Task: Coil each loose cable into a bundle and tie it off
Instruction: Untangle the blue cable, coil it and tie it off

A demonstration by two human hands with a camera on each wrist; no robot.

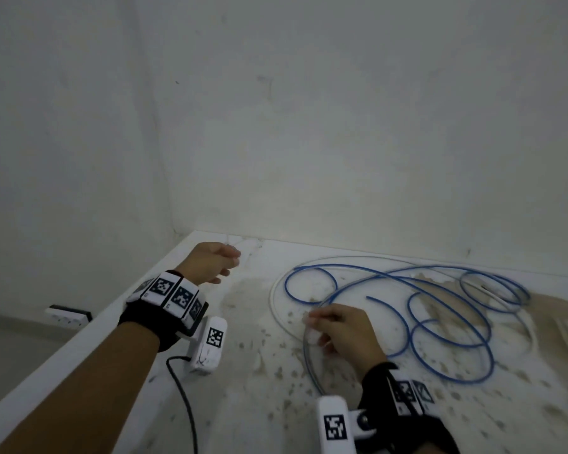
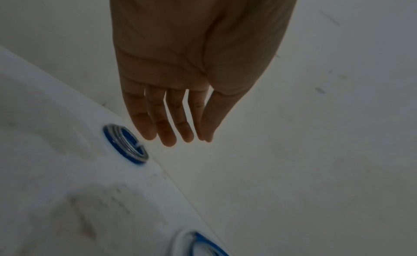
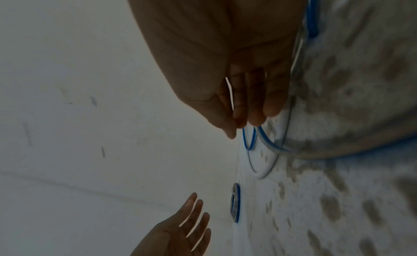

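Right hand [image 1: 345,329] pinching blue cable [image 1: 440,326], loops beyond

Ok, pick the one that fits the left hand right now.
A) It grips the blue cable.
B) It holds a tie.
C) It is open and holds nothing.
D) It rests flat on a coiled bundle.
C: in the left wrist view the left hand has straight, empty fingers, while the right hand alone pinches the blue cable.
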